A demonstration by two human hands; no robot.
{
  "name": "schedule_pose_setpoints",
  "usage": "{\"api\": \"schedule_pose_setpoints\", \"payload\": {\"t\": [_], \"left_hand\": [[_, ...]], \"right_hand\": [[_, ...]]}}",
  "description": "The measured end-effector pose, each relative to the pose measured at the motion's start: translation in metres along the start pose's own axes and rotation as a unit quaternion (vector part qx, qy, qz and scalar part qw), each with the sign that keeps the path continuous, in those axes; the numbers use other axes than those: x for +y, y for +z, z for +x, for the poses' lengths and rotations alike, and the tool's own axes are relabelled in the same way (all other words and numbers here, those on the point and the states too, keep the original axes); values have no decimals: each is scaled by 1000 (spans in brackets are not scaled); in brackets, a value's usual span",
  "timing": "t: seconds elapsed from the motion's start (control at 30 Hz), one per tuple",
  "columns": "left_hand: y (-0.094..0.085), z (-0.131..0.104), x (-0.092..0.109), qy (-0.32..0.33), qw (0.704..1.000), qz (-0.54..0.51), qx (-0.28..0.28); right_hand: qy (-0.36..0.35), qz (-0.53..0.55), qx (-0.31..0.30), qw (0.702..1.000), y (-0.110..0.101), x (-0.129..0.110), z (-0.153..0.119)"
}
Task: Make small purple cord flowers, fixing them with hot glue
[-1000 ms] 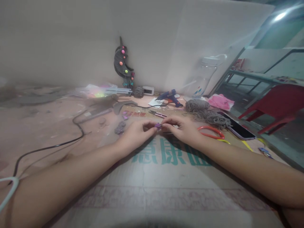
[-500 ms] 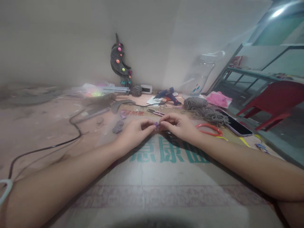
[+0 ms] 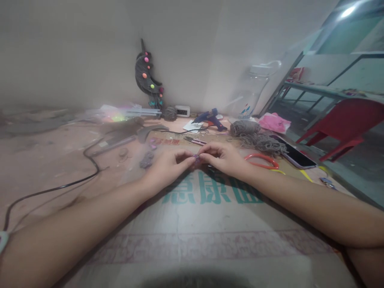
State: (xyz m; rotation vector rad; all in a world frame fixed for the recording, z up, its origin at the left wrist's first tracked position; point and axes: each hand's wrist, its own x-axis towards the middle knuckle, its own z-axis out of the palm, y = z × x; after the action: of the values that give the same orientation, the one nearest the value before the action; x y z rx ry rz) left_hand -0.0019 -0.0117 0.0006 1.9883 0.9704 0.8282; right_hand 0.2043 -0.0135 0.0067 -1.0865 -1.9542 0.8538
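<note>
A small purple piece [image 3: 196,157] is pinched between the fingertips of both hands, above a printed cardboard sheet [image 3: 180,228]. My left hand [image 3: 171,164] grips it from the left with thumb and forefinger. From the right, my right hand [image 3: 223,159] holds it the same way. The fingers hide part of the piece. Grey-purple bits [image 3: 147,159] lie just left of my left hand. Behind the hands is a slim pointed tool [image 3: 194,141], and orange-red scissor handles [image 3: 262,161] lie beside my right wrist.
Behind stand a blue glue gun [image 3: 210,118], grey yarn [image 3: 258,138], a clear bottle [image 3: 250,92] and a small digital clock [image 3: 183,111]. A phone [image 3: 295,154] lies right. A black cable [image 3: 72,184] crosses the left side. A decorated moon [image 3: 146,74] hangs on the wall.
The whole view has shifted slightly, with objects a little further left in the picture. Both hands keep their pinch on the purple piece, with hardly any visible finger movement.
</note>
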Motion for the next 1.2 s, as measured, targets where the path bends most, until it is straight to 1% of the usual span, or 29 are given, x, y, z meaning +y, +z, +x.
{"api": "schedule_pose_setpoints", "payload": {"t": [0.1,0.23,0.33,0.47,0.63,0.73,0.83,0.93,1.1,1.2], "left_hand": [[0,-1,3,-4,1000,11,2],[1,-1,4,-11,1000,4,4],[1,0,4,-15,1000,16,21],[0,1,3,-5,999,24,42],[0,0,3,-26,999,10,37],[1,0,3,-29,999,-1,35],[2,0,2,-29,999,-9,31],[2,0,2,-24,999,-6,37],[1,1,2,-14,999,-27,39],[0,1,3,-13,999,-32,36]], "right_hand": [[-10,-8,3,1000,0,-1,0],[-24,-42,27,998,-1,-2,1],[-32,-88,47,994,-2,-5,0],[-68,-156,64,983,-3,-8,-1],[-75,-162,62,982,-3,-7,-2],[-55,-129,57,989,0,-7,-4],[0,-25,36,999,5,-11,-7],[55,73,4,996,9,-17,-9],[87,135,-27,987,11,-20,-7],[96,142,-36,985,11,-19,-6]]}}
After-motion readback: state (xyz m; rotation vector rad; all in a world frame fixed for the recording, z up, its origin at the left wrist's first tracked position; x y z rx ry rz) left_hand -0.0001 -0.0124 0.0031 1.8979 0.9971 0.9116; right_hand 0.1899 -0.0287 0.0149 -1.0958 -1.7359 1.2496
